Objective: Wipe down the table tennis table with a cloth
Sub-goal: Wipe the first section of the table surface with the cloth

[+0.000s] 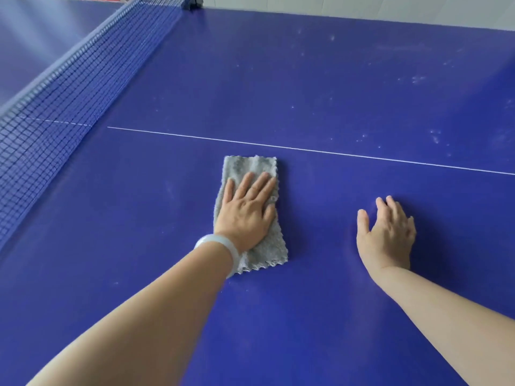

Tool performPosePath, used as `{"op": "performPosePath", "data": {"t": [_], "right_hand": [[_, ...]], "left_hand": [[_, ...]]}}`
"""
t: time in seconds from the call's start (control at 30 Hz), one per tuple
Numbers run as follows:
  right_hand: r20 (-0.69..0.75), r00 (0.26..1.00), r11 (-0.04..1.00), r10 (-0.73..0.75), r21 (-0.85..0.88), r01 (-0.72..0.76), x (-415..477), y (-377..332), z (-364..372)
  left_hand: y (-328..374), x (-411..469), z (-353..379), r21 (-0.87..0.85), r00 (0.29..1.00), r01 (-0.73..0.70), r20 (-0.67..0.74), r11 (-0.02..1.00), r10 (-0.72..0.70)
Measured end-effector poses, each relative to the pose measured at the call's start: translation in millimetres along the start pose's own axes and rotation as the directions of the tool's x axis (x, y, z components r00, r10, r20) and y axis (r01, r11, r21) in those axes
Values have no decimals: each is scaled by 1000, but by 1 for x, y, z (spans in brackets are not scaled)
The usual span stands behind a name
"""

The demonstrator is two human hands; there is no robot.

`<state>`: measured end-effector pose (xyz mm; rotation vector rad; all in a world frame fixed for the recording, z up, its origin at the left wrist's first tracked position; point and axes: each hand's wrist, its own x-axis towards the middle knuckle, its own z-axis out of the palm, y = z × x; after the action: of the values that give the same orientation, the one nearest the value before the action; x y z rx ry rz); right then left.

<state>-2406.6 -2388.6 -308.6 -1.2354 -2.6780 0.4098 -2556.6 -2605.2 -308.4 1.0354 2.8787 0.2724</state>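
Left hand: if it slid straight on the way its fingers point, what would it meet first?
The left hand, flat on the cloth, would first cross the white line; beyond it only smudged table seems to lie in its path, no object, as far as the far edge.

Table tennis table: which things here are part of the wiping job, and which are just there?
In the job:
table, with pale smudges
grey cloth
left hand, flat on the cloth

Just there:
net
white line
bracelet on the left wrist
right hand, resting bare on the table
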Motion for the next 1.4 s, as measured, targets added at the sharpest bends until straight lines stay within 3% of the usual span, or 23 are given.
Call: {"op": "performPosePath", "data": {"t": [0.1,0.17,0.3,0.4,0.43,0.5,0.57,0.63,0.7,0.77,0.83,0.9,0.93,1.0,1.07,1.1,1.17,1.27,1.4], "right_hand": [[0,1000,1000,-2,-15,2,1,0,2],[1,1000,1000,-6,-25,6,0,0,2],[7,1000,1000,-10,-26,10,0,-1,0],[8,1000,999,-23,-24,23,0,0,0],[6,1000,1000,-22,-23,22,0,0,0],[2,1000,999,-21,-35,21,1,1,2],[5,1000,999,-22,-44,22,0,2,3],[5,1000,999,-20,-40,20,1,0,3],[9,1000,999,-21,-33,22,0,0,3],[11,1000,1000,-18,-19,18,0,-1,2],[1,1000,1000,-22,-8,22,0,-1,2],[-9,999,999,-33,-3,33,0,0,3],[-11,999,999,-36,-6,36,2,1,4],[-1,999,999,-40,-22,40,3,3,6],[24,999,999,-41,-32,42,2,3,6],[41,998,998,-47,-42,49,2,3,5],[101,990,990,-101,-91,110,-2,5,0],[210,935,926,-286,-192,326,-21,6,-11],[177,916,921,-361,-86,379,-112,-2,-6]], "left_hand": [[-13,-7,-4,-35,974,225,-11,974,-225],[28,-25,3,-65,973,227,-38,972,-230],[124,-96,23,-105,980,-197,-1,975,198],[99,-104,17,-53,944,-330,16,943,331],[76,-98,14,-24,959,-284,-5,959,284],[27,-88,6,-22,999,-20,-28,1000,19],[-1,-88,0,-31,957,284,-56,958,-285],[20,-94,3,-37,920,385,-71,922,-386],[72,-113,12,-47,959,269,-76,962,-272],[127,-147,26,-64,999,-26,-38,998,24],[151,-177,30,-58,961,-270,48,961,273],[129,-179,29,-37,939,-338,50,941,339],[112,-174,24,-32,956,-288,47,957,289],[81,-159,15,-25,998,-56,10,998,56],[66,-149,9,-13,989,151,8,988,-151],[67,-147,10,-12,983,186,10,982,-186],[72,-148,12,-23,983,183,30,983,-182],[69,-148,11,-28,986,168,15,985,-168],[69,-149,11,-32,983,177,42,984,-176]]}}
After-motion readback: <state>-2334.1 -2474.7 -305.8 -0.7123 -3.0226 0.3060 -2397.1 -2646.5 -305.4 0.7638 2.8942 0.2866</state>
